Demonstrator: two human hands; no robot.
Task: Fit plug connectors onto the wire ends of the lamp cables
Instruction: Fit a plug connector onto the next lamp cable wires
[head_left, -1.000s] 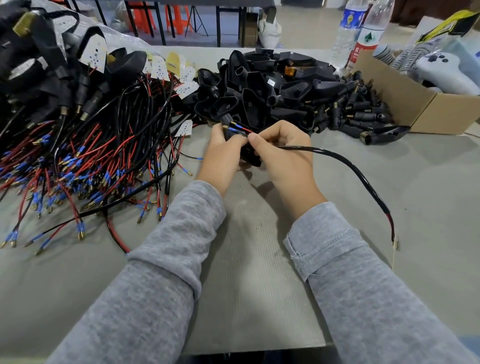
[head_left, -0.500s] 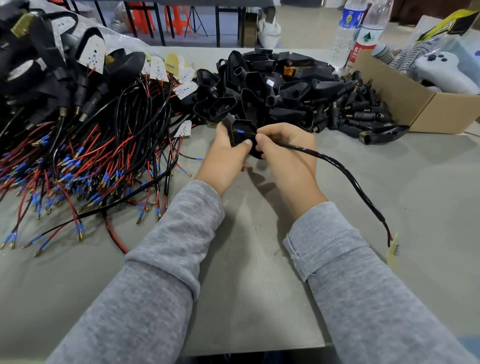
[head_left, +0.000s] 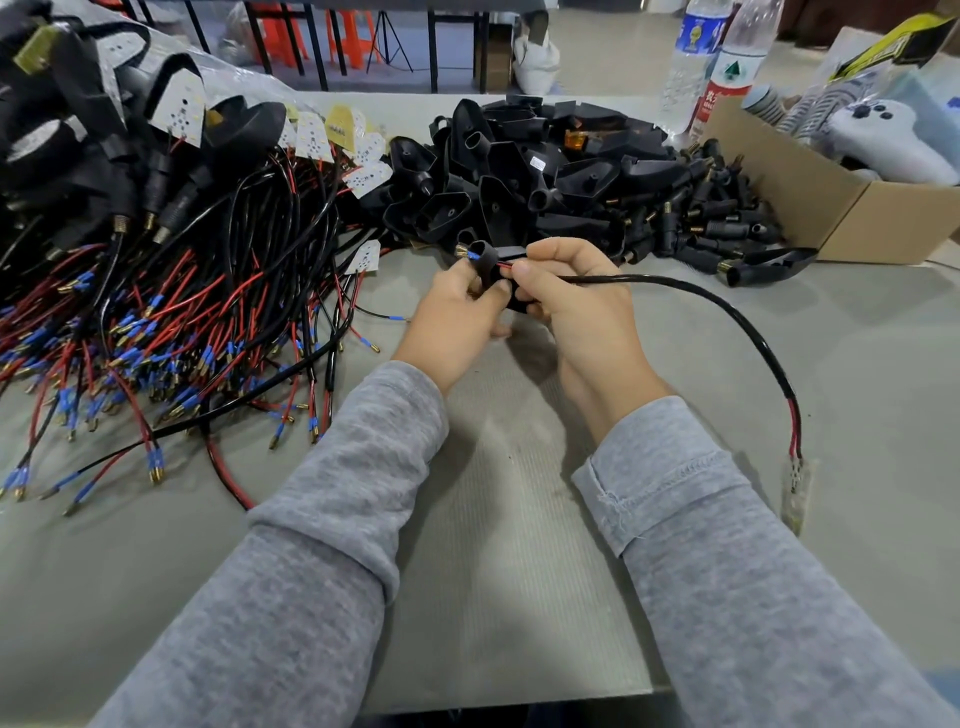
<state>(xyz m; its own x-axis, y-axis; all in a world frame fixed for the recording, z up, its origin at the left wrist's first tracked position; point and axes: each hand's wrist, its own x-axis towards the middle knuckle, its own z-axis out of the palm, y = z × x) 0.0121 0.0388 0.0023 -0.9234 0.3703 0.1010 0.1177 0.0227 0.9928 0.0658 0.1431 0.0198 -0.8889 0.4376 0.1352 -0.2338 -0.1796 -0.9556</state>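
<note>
- The left hand (head_left: 457, 306) holds a small black plastic plug housing (head_left: 491, 270) just above the grey counter (head_left: 519, 519). Its grip is pinched round the housing, likely to keep it steady.
- The right hand (head_left: 566, 301) pinches a thin black lamp cable (head_left: 675, 288) close to its end, likely so the short red and blue wires go straight in.
- A blue wire tip with a gold end (head_left: 465, 253) sticks out of the far side of the housing, so the wires look pushed through.
- The cable curves away to the right, and a small pale board (head_left: 797, 483) hangs at its other end.
- More cables with red and blue ends (head_left: 156, 338) lie in a heap on the left, within easy reach.
- A pile of black housings (head_left: 545, 171) sits just behind the hands.
- Two clear water bottles (head_left: 727, 57) stand at the back beside a brown cardboard box (head_left: 857, 218). One has a red label with a green tree mark; the words are too small to read.
</note>
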